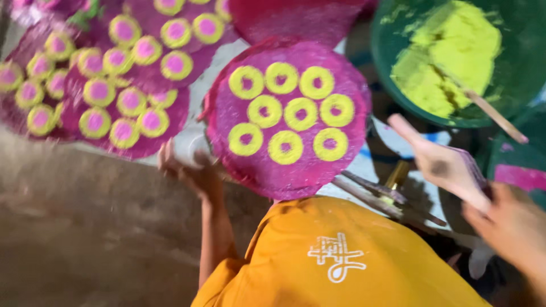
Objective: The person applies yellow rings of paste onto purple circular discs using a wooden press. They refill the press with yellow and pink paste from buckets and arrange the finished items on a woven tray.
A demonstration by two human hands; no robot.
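A round magenta disc [287, 170] carries several yellow rings with magenta centres. My left hand [190, 173] reaches from my orange shirt [341, 256] to the disc's lower left rim and holds it there, though blur hides the fingers. At the lower right, my right hand [512, 227] grips a flat wooden paddle [443, 167] stained pink, which points up and left towards the disc.
More magenta discs [114, 85] with yellow-and-pink rings lie at the top left. A green basin [512, 74] of yellow powder with a stick in it sits top right. Another basin with pink powder [520, 176] sits at the right edge. Sticks [369, 190] lie below the disc, and grey floor [85, 227] spreads to the left.
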